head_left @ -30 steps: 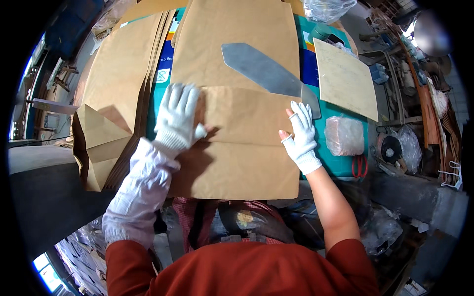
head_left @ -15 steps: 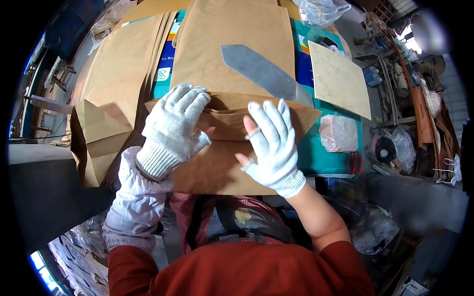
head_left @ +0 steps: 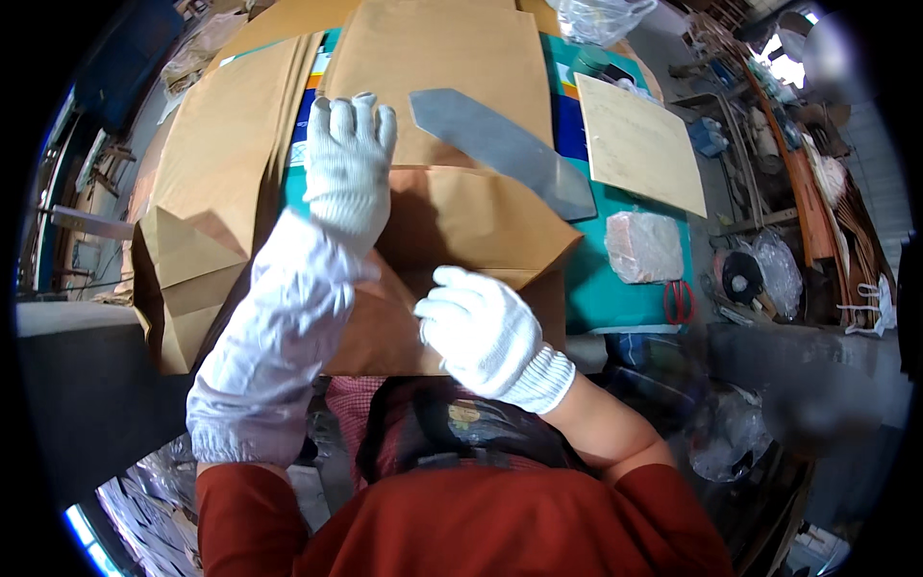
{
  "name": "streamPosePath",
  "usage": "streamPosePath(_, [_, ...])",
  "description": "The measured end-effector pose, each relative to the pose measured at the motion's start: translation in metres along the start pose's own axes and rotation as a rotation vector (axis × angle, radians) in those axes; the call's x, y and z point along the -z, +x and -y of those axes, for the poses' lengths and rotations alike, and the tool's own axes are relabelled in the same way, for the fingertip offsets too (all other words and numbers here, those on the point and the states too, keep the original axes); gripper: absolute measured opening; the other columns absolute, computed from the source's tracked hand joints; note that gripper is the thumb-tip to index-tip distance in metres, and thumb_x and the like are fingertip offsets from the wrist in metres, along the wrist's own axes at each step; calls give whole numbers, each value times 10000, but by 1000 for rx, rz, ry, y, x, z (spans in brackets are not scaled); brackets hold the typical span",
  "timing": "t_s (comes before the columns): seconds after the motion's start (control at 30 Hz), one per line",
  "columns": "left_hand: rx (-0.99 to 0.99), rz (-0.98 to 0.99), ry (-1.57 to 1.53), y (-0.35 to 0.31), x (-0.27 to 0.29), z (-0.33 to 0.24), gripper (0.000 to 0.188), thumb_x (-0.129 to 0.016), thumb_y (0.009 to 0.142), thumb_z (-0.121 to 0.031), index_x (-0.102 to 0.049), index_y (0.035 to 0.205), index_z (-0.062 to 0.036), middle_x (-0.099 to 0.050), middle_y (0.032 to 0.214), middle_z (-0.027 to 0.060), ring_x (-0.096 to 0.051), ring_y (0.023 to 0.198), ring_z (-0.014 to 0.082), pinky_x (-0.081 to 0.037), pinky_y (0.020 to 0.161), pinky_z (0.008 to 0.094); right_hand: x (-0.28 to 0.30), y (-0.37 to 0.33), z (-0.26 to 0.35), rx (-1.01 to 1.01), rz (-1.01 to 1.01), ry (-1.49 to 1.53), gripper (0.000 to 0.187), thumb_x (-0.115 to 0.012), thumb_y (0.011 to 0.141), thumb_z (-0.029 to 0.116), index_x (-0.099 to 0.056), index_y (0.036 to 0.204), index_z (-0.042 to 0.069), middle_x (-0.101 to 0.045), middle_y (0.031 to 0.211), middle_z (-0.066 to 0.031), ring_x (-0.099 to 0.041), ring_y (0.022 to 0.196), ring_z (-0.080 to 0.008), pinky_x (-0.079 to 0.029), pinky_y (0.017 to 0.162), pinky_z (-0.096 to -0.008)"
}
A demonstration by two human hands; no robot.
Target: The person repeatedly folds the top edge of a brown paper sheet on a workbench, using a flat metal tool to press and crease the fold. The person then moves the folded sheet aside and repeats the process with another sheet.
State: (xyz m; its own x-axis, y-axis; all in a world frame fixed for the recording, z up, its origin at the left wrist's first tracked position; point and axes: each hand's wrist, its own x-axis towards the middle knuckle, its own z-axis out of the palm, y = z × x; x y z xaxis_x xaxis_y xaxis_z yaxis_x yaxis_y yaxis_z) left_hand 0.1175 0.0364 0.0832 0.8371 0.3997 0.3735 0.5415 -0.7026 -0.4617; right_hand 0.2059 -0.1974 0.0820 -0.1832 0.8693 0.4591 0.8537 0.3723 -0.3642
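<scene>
A brown paper bag [head_left: 461,216] lies before me on the table, its near end spread so that the folded inside shows. My left hand [head_left: 351,168], in a white knit glove and pale sleeve cover, is open at the bag's left side, fingers stretched away from me. Over the near flap, my gloved right hand [head_left: 481,332] is closed, its fingers curled on the brown paper; its thumb is hidden. A grey pointed flat plate [head_left: 500,144] lies slanted beyond the bag's mouth, on the brown paper.
More brown paper bags [head_left: 231,135] are stacked at the left. On the right are a cream card [head_left: 639,144], a plastic-wrapped block [head_left: 644,247] and red-handled scissors [head_left: 679,303] on a green sheet [head_left: 596,303]. A clear plastic bag [head_left: 601,19] lies at the far edge.
My left hand has moved forward along the bag. My right hand has come nearer and left, its fingers now curled. The bag's mouth has spread wider, with the near flap lower.
</scene>
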Motion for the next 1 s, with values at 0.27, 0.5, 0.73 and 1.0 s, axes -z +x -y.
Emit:
streamPosePath(0.27, [-94, 404, -358, -152, 22, -55, 265, -679, 836, -203, -677, 1071, -79, -666, 1034, 147, -647, 1032, 363, -542, 846, 480, -40, -138, -114, -682, -613, 1097, 884, -262, 1073, 684, -622, 1353, -72, -665, 1381, -205, -595, 1330, -328, -400, 1178, -444])
streamPosePath(0.5, [-390, 343, -923, -136, 34, -82, 382, -671, 932, -274, -657, 1280, -117, -676, 1253, 121, -635, 1170, 327, -517, 1007, 447, -33, -128, -106, -755, -570, 1117, 956, -376, 1013, 747, -562, 1402, -106, -535, 1520, -243, -505, 1429, -342, -311, 1242, -448])
streamPosePath(0.73, [-824, 218, -904, -35, -8, -158, 331, -636, 863, -202, -692, 1160, -66, -690, 1123, 145, -656, 1039, 348, -536, 906, 444, -27, -112, -125, -666, -463, 1103, 692, -501, 1069, 505, -555, 1423, -87, -537, 1526, -220, -485, 1447, -330, -317, 1242, -434])
streamPosePath(1.0, [-639, 749, -243, -24, -9, -112, 550, -515, 939, -288, -576, 1435, -58, -526, 1526, 139, -462, 1414, 301, -366, 1181, 393, -37, -88, -106, -396, -29, -122, 737, -773, 825, 358, -546, 1413, -22, -468, 1561, -237, -430, 1444, -443, -270, 1254, -562])
